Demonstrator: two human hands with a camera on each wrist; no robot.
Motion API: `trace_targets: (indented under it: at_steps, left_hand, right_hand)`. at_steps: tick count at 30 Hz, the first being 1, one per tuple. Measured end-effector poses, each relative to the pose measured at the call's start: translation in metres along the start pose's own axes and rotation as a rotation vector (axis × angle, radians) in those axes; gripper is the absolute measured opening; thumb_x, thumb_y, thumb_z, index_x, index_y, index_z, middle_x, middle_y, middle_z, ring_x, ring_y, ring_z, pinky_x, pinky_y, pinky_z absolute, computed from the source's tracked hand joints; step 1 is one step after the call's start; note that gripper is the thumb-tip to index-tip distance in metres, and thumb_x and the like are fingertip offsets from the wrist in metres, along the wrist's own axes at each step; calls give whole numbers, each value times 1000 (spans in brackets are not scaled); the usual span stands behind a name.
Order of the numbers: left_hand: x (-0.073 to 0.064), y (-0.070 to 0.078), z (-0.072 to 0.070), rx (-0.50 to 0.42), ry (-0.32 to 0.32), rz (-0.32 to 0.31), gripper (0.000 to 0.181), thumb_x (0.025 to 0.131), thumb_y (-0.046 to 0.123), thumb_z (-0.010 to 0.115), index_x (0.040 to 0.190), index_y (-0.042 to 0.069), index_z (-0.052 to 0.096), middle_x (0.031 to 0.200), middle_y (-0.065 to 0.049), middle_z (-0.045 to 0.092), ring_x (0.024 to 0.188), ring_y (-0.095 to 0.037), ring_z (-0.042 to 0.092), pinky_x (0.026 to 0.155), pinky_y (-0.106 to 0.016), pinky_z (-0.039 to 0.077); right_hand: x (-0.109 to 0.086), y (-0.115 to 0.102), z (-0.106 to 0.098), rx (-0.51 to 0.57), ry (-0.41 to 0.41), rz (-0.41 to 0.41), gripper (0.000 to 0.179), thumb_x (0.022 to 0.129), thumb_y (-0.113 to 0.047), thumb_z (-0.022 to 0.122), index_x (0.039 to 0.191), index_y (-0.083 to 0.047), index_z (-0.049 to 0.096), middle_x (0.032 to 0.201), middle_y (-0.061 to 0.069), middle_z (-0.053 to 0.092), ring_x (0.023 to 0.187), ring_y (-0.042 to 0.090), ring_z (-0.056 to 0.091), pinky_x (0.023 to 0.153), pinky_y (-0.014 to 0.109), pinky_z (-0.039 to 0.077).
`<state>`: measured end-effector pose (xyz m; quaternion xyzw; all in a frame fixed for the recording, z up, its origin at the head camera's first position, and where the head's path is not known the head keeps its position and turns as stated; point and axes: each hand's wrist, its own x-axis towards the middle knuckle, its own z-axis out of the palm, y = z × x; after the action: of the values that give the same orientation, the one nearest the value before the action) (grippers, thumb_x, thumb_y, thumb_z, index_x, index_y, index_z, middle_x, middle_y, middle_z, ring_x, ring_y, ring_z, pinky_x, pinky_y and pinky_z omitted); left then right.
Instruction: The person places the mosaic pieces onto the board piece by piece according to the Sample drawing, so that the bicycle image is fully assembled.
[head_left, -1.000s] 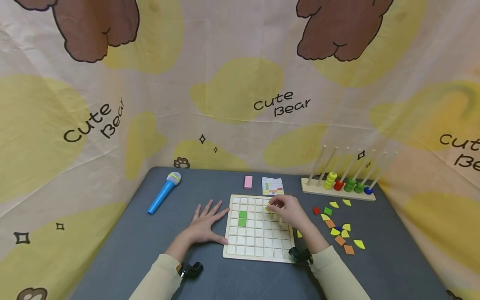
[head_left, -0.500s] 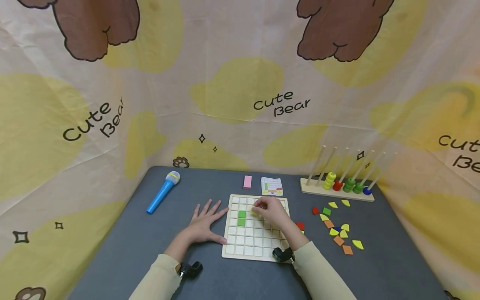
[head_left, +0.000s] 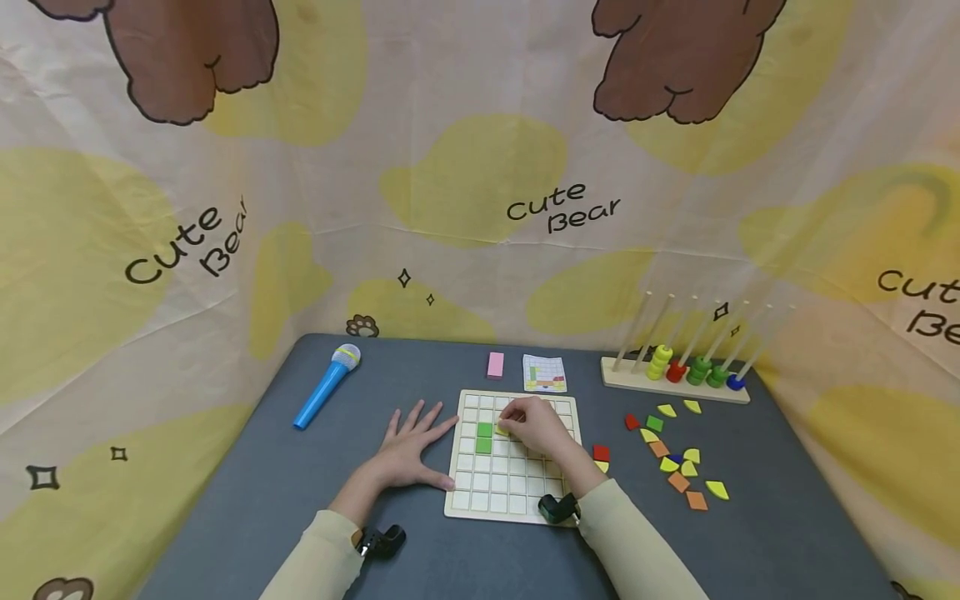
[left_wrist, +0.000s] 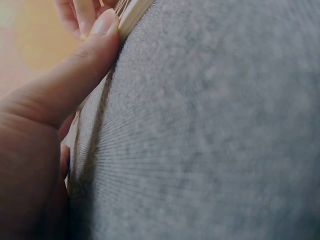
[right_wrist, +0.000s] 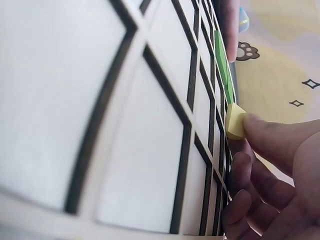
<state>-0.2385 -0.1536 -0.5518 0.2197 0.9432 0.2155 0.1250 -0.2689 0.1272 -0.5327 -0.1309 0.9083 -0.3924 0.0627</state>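
A wooden grid board (head_left: 476, 510) with white cells lies in the middle of the table, two green square tiles (head_left: 483, 437) in its left part. Between thumb and fingers my right hand (head_left: 538, 427) pinches a yellow tile (right_wrist: 235, 121) with a curved edge, low over the grid just right of the green tiles. My left hand (head_left: 405, 454) is spread flat on the table left of the board, its thumb (left_wrist: 82, 65) and a fingertip touching the board's left edge. The right hand covers several cells in the head view.
Loose yellow, orange, red, green and blue tiles (head_left: 678, 482) lie right of the board, with a red tile (head_left: 601, 452) near its edge. Behind are a pattern card (head_left: 544, 374), a pink block (head_left: 496, 365) and a pegged bead stand (head_left: 675, 379). A blue toy microphone (head_left: 327, 387) lies left.
My right hand has moved left across the board with the yellow tile, from its upper right to beside the green tiles. The red tile came into view. My left hand stays put.
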Motion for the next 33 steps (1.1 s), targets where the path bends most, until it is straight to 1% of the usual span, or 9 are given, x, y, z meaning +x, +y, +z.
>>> trace_targets:
  at_steps: [4,9,11,15,17,22,25,28,33]
  left_hand:
    - [0,0,0,2,3,3,113,66,80,74,160,40,25,171,0,11,157,-36,-6,118,-68,-10]
    - [0,0,-1,1,1,7,113,67,79,74,160,39,25,171,0,11,157,-36,-5,118,-68,-10]
    - [-1,0,-2,-2,-1,8,113,67,79,75,160,38,25,171,0,11,157,-36,-6,118,-68,-10]
    - [-1,0,-2,-4,0,11,113,67,79,74,160,38,25,171,0,11,157,-36,-5,118,-68,-10]
    - [0,-1,-2,-6,5,12,113,67,80,74,160,38,26,171,0,12,157,-36,-5,118,-68,-10]
    - [1,-1,-1,-4,6,15,113,66,80,74,160,39,26,171,0,12,157,-36,-5,118,-68,-10]
    - [1,-1,-1,-4,0,10,113,66,80,74,160,39,25,171,0,12,157,-36,-5,118,-68,-10]
    - [1,-1,-1,-2,-2,7,114,66,80,75,160,39,25,171,1,11,157,-36,-6,118,-68,-10]
    - [1,-2,0,-7,0,10,115,66,80,75,160,39,25,171,0,11,157,-36,-6,118,-67,-11]
  right_hand:
    - [1,-1,1,-43,-20,-14,5,92,-21,75,89,-16,77,80,-7,67,74,11,57,70,29,48]
    - [1,-3,2,-75,-27,-44,4,91,-18,76,89,-15,76,76,-6,64,72,11,55,68,28,47]
    - [1,-4,2,-73,-27,-46,4,91,-18,76,88,-14,76,76,-6,64,71,11,55,68,29,47]
    - [0,-5,1,-70,-35,-23,5,91,-20,77,87,-17,77,75,-8,64,70,11,55,68,28,46]
    - [-1,-4,1,-75,-41,-27,5,91,-20,77,87,-17,77,75,-8,64,70,11,55,67,28,46]
    - [-2,-2,-2,-45,-39,-29,4,92,-20,75,92,-16,76,79,-6,65,74,12,56,70,29,48]
    - [-5,0,-7,-6,-18,-17,6,93,-21,73,95,-16,76,81,-6,65,77,12,57,72,30,49]
    - [-11,3,-15,27,20,-16,7,94,-20,73,96,-15,76,83,-5,66,76,12,58,70,30,50]
    - [-24,11,-37,53,98,47,8,93,-21,74,98,-16,78,87,-3,68,77,14,59,68,30,50]
